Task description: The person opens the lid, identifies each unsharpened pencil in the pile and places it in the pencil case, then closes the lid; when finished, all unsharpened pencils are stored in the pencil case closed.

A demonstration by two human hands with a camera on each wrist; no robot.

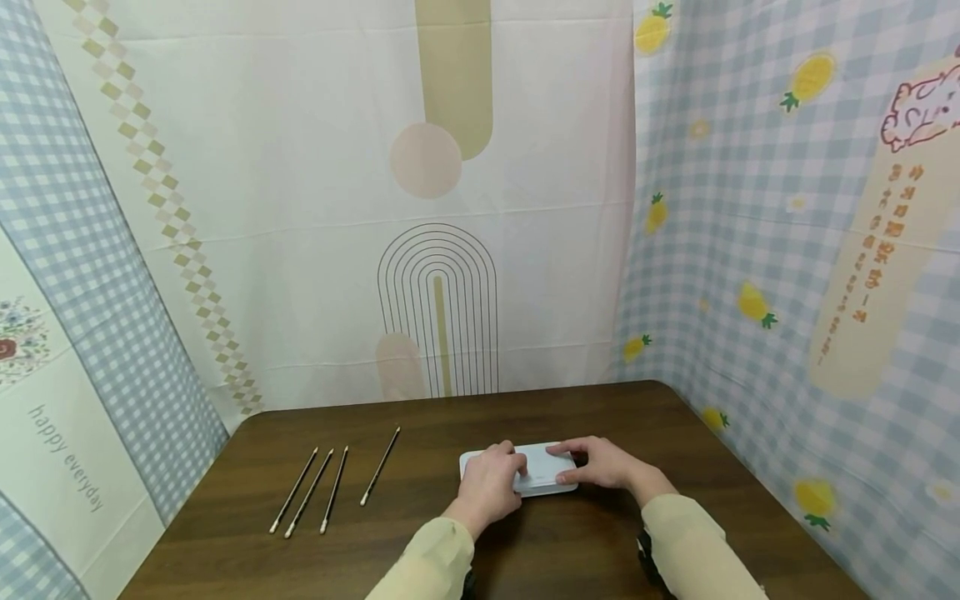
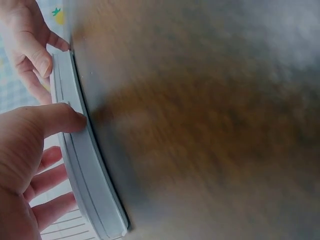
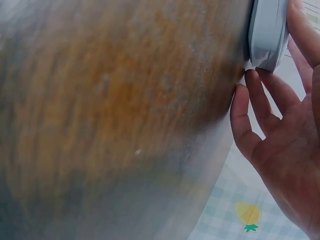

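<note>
A flat white case [image 1: 538, 468] with rounded corners lies on the table under both hands, its seam showing along the near side in the left wrist view. My left hand [image 1: 491, 486] grips its left part, thumb against the near side and fingers reaching over the top. At the right end, my right hand [image 1: 603, 463] holds the case between thumb and fingers; in the right wrist view the lower fingers [image 3: 241, 110] spread beside the end, near the tabletop. Whether the case has anything inside cannot be seen.
Left of the case, three dark pencils [image 1: 309, 493] with white ends lie roughly side by side on the brown wooden table [image 1: 225, 533]. Another pencil [image 1: 381, 465] lies apart, nearer the case. Patterned cloths [image 1: 555, 250] hang behind and at both sides.
</note>
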